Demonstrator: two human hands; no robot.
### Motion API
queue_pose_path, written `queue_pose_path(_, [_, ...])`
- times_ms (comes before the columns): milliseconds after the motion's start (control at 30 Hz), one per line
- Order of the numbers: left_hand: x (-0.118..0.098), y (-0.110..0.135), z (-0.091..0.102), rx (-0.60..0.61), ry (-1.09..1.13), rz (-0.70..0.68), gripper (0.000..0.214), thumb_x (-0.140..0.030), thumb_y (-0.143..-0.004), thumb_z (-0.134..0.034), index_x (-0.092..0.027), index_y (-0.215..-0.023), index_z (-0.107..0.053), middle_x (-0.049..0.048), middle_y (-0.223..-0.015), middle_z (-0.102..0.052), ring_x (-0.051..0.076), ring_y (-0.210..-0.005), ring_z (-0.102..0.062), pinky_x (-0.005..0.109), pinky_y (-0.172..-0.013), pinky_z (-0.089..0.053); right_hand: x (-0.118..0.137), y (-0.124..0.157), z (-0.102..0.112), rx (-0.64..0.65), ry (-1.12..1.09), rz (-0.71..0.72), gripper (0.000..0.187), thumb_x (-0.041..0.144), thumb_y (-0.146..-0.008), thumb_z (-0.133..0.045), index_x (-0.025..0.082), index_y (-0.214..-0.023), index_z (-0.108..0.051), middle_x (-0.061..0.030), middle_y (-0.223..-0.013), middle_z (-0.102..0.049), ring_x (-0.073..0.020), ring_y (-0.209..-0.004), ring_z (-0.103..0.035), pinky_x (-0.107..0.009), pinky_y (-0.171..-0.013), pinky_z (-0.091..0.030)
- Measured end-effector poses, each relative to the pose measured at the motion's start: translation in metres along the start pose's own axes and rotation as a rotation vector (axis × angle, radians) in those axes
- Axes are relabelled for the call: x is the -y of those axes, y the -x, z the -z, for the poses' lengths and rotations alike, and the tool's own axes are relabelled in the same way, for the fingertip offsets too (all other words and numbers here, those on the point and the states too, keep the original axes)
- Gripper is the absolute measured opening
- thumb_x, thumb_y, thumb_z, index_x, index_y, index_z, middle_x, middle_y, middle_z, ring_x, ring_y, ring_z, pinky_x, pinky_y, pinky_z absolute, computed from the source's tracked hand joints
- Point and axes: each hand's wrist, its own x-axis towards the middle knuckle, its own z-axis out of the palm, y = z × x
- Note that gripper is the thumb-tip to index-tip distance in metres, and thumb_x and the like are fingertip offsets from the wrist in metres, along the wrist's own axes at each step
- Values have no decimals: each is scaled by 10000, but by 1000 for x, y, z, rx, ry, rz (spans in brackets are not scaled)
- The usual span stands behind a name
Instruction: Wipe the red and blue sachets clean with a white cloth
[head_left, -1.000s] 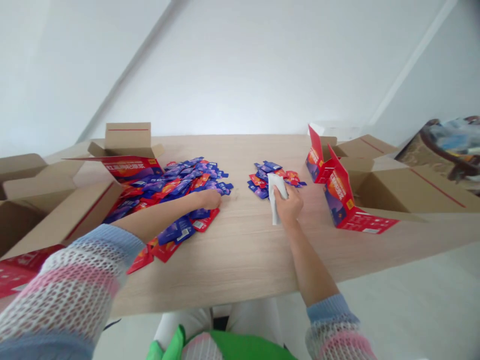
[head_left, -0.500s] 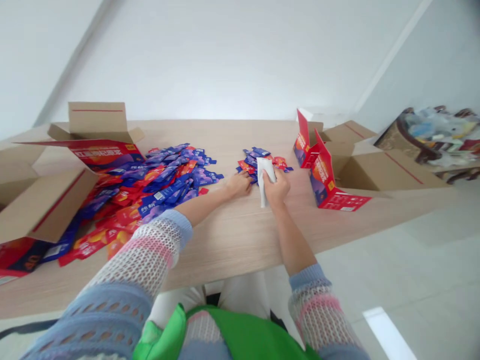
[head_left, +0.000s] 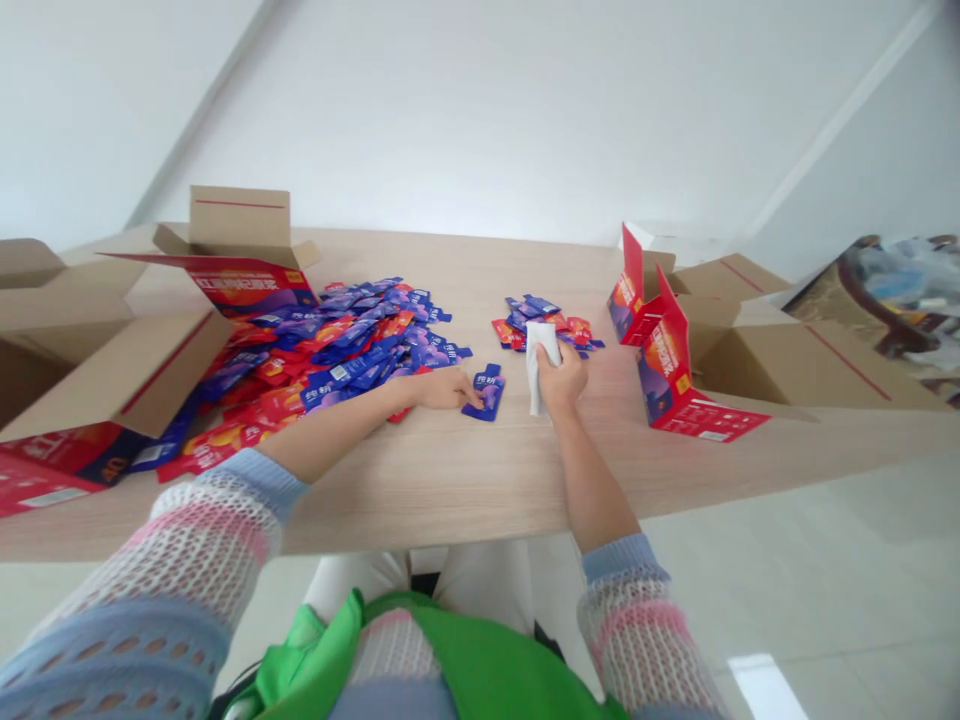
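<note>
My left hand [head_left: 442, 390] lies flat on the light wood table [head_left: 420, 490], open, with its fingertips at a small group of blue sachets [head_left: 485, 393]. To its left spreads a large heap of blue and red sachets [head_left: 341, 365]. My right hand [head_left: 561, 380] is closed around a folded white sheet [head_left: 541, 365]. Just beyond that sheet is a smaller heap of blue and red sachets [head_left: 541, 325], partly hidden by it.
Open cardboard boxes [head_left: 127, 365] with red printed flaps crowd the left end of the table. On the right stand a red printed carton [head_left: 666, 370] and another open cardboard box [head_left: 772, 360]. A container of mixed items [head_left: 877, 290] sits beyond them at the far right.
A few blue sachets now lie apart from the heaps, at my left fingertips. My left hand has drawn back slightly from the earlier frame. My right hand keeps the white sheet.
</note>
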Motion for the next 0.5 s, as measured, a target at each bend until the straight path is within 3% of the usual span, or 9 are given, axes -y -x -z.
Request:
queue_pose_path(133, [-27, 42, -35, -169, -314, 129, 426, -65, -790, -470, -132, -1181, -625, 116, -1223, -628, 198, -1156, -567, 323, -1023, -395, 6, 9, -7, 107, -11, 4, 446, 454, -871, -488, 201, -1226, -584, -114, -1119, -664, -255, -994, -610, -341, -847, -433])
queue_pose_path(200, [-41, 52, -59, -252, -491, 194, 430, -88, -819, -463, -43, -1234, -564, 210, -1292, -552, 249, -1225, -512, 394, -1063, -351, 9, 13, -11, 154, -26, 1, 508, 473, -838, -539, 217, -1277, -538, -98, -1074, -681, -257, -954, -625, -350, -837, -436])
queue_pose_path(300, [-54, 54, -86, -317, -626, 260, 432, -77, -854, -404, 30, -1257, -515, 265, -1330, -493, 266, -1270, -467, 424, -1090, -314, 17, 21, -15, 227, -78, 27, 616, 505, -792, -595, 192, -1310, -478, -93, -1000, -694, -250, -913, -637, -345, -820, -445])
queue_pose_path(400, [-56, 49, -94, -343, -644, 317, 420, -61, -852, -391, 37, -1239, -525, 256, -1282, -541, 252, -1230, -508, 399, -1068, -348, 29, 34, -19, 329, -135, 117, 553, 491, -800, -597, 193, -1250, -479, -73, -966, -697, -218, -893, -645, -308, -785, -452])
queue_pose_path(500, [-52, 42, -86, -335, -599, 339, 387, -35, -856, -366, -1, -1176, -580, 219, -1196, -611, 231, -1120, -590, 359, -978, -438, 43, 51, -23, 471, -111, 240, 436, 489, -815, -594, 221, -1149, -511, -37, -921, -704, -200, -867, -653, -282, -748, -449])
